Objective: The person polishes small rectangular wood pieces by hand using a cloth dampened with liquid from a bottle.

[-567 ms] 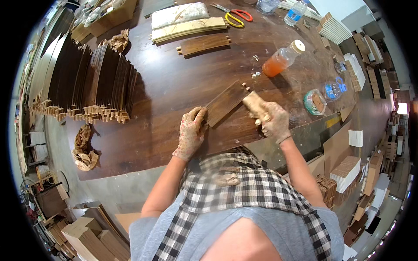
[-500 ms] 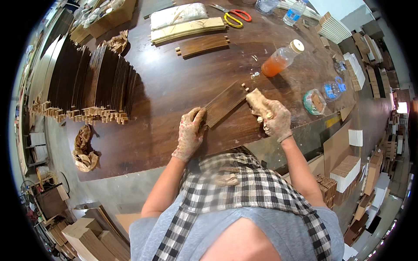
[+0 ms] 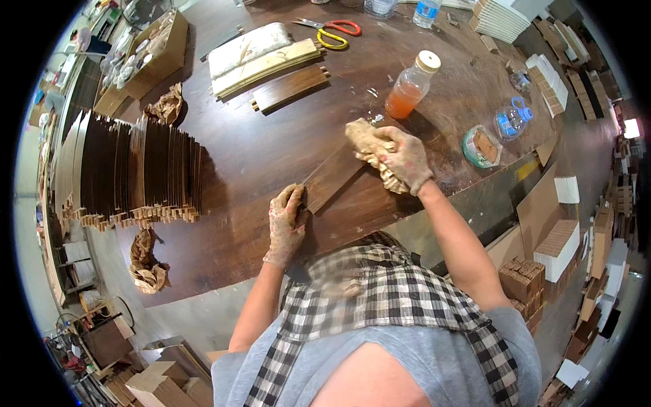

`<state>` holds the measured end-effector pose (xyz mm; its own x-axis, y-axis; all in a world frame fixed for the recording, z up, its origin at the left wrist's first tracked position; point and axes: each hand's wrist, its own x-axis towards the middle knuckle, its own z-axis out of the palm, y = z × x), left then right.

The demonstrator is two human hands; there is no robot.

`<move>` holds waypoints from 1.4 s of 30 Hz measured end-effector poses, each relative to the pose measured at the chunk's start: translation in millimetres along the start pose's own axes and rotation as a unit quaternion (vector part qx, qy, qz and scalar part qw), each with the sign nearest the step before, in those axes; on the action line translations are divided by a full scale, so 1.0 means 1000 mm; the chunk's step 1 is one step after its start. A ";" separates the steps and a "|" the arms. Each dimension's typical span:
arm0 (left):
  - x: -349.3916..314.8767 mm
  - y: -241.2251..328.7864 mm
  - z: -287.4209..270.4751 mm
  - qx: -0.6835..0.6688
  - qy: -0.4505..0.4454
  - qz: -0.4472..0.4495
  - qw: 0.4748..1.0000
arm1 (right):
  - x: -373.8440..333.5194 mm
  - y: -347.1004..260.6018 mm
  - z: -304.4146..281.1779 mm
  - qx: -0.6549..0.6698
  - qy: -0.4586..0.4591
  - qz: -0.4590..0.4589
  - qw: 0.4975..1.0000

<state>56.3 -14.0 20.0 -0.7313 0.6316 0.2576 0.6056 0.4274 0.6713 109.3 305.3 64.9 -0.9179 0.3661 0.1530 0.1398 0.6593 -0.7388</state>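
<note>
In a speckled work glove, my left hand (image 3: 286, 225) grips the near end of a brown wooden board (image 3: 332, 178), which slants away to the right on the table. My right hand (image 3: 407, 161), gloved as well, is closed round a crumpled beige cloth (image 3: 369, 144). The cloth lies over the board's far end and hides it. Beyond them, a shorter brown board (image 3: 291, 88) with pegs at its ends rests beside a stack of pale boards (image 3: 268, 66).
A dense row of dark boards (image 3: 139, 173) stands at the left, with crumpled brown paper (image 3: 146, 261) near it. Right of my hands are a bottle of orange liquid (image 3: 407, 88), a round tub (image 3: 482, 147) and a blue-capped bottle (image 3: 512, 121). Scissors (image 3: 332, 32) lie at the back.
My right hand has brought the cloth from beside the board's far end to over it, covering the pegs there. My left hand keeps its hold. The whole view has shifted slightly.
</note>
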 end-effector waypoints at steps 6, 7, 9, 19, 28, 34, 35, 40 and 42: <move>0.001 0.006 0.001 0.032 0.002 -0.026 0.999 | -0.055 0.034 -0.069 0.049 -0.094 0.068 0.992; -0.001 0.002 0.002 0.041 0.006 -0.018 0.999 | -0.068 0.031 -0.090 0.088 -0.046 0.107 0.989; -0.003 -0.004 0.006 0.036 0.017 -0.013 0.999 | -0.086 0.031 -0.126 0.160 0.065 0.182 0.968; 0.003 0.000 0.000 0.008 0.007 0.005 1.000 | -0.096 0.087 -0.184 -0.227 0.290 0.106 0.924; 0.051 0.010 -0.002 -0.024 0.078 0.059 0.995 | 0.067 -0.053 -0.167 -0.075 0.332 -0.179 0.923; 0.163 0.040 0.058 -0.090 -0.017 0.105 0.990 | 0.122 -0.046 -0.114 -0.230 0.146 -0.123 0.954; 0.184 0.050 0.074 -0.118 -0.022 0.087 0.989 | 0.112 -0.055 -0.119 -0.176 0.111 -0.089 0.974; 0.261 0.085 0.146 -0.410 -0.111 0.062 0.903 | 0.088 -0.062 -0.138 -0.207 0.105 -0.075 0.970; 0.279 0.086 0.170 -0.352 -0.132 0.120 0.919 | 0.077 -0.051 -0.137 -0.185 0.161 -0.066 0.967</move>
<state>-42.1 308.8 31.7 -0.4451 0.8276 0.3421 0.3182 -0.2109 0.9243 82.0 390.1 203.8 -0.7820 0.4093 0.4700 0.2072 0.8819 -0.4234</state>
